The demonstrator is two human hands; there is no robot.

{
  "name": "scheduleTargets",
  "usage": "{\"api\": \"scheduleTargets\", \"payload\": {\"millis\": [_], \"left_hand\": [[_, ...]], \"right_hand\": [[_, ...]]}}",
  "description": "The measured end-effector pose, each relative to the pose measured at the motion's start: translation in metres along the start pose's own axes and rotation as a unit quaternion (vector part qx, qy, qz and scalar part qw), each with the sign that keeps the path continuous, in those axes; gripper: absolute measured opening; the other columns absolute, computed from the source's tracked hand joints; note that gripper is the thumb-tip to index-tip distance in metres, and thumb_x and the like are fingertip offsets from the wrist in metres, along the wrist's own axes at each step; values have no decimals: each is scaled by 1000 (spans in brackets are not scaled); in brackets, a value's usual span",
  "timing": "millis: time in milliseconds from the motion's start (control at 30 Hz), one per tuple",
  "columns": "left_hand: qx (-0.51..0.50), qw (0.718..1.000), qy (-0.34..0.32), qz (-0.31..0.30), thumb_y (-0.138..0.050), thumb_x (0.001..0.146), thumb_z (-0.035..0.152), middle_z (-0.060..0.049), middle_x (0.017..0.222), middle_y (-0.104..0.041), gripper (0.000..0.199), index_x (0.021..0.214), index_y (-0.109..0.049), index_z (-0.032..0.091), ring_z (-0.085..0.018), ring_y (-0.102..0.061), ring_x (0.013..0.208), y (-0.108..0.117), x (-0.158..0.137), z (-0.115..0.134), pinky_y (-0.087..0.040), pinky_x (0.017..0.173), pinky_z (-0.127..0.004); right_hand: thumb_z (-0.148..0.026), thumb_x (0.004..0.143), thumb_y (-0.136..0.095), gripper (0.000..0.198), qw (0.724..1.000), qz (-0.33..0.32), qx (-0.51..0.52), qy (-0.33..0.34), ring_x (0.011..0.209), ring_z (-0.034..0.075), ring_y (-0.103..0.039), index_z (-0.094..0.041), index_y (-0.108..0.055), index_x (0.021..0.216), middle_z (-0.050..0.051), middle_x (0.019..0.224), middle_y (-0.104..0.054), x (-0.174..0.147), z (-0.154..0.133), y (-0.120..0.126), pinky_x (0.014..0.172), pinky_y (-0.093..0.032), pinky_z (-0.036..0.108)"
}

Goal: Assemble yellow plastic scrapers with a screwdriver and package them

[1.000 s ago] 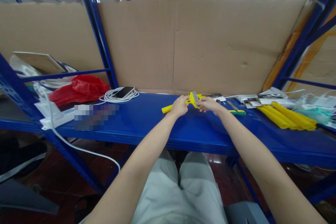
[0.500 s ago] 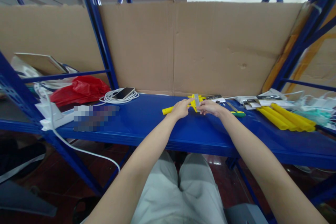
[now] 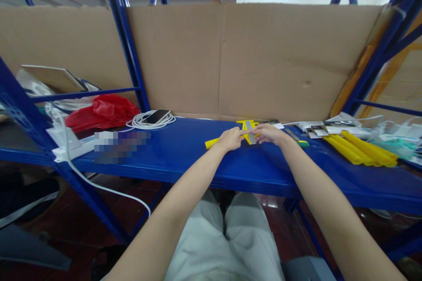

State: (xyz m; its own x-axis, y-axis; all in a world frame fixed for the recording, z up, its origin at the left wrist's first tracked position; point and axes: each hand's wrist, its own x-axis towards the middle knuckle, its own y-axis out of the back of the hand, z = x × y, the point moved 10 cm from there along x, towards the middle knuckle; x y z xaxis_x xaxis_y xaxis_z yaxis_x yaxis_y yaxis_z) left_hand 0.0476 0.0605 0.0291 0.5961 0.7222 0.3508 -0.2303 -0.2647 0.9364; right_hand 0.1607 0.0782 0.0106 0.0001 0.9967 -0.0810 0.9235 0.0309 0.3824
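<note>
My left hand (image 3: 231,138) is closed round a yellow tool that looks like a scraper; its round handle end (image 3: 211,143) sticks out to the left. The tool's yellow head (image 3: 245,139) shows between my hands, just above the blue shelf. A flat grey metal plate (image 3: 251,133) lies tilted across that head. My right hand (image 3: 267,133) pinches the plate at its right edge, while my left fingertips touch its left side. Fingers hide part of the head, and how the plate sits on it cannot be made out.
On the right of the blue shelf (image 3: 184,158) lie several yellow tubes (image 3: 359,149) and a green-and-yellow handled tool (image 3: 302,144). At left are a phone (image 3: 157,117) on coiled white cable (image 3: 141,120) and a red bag (image 3: 105,112). Cardboard (image 3: 263,61) stands behind.
The grey plate has gone from nearly upright to a more slanted position over the yellow head. My left fingers have moved slightly right onto it; my right hand keeps its pinch.
</note>
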Motion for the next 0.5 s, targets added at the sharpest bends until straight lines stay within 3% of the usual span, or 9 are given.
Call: {"api": "scheduleTargets", "payload": {"millis": [133, 500], "left_hand": [[28, 999, -28, -10, -40, 92, 26, -6, 103, -57, 46, 138, -42, 33, -21, -58, 98, -2, -1, 9, -44, 81, -28], [85, 994, -64, 1, -34, 93, 22, -8, 107, -55, 50, 143, -34, 31, -19, -60, 92, -1, -3, 27, -45, 73, -28]], "right_hand": [[-10, 84, -55, 13, 998, 38, 43, -1, 44, 8, -55, -14, -58, 72, 0, 58, -61, 1, 0, 11, 43, -41, 18], [-9, 83, -54, 21, 993, 73, 92, 30, 48, 8, -52, -16, -53, 63, -2, 54, -58, 5, -3, 12, 48, -40, 18]]}}
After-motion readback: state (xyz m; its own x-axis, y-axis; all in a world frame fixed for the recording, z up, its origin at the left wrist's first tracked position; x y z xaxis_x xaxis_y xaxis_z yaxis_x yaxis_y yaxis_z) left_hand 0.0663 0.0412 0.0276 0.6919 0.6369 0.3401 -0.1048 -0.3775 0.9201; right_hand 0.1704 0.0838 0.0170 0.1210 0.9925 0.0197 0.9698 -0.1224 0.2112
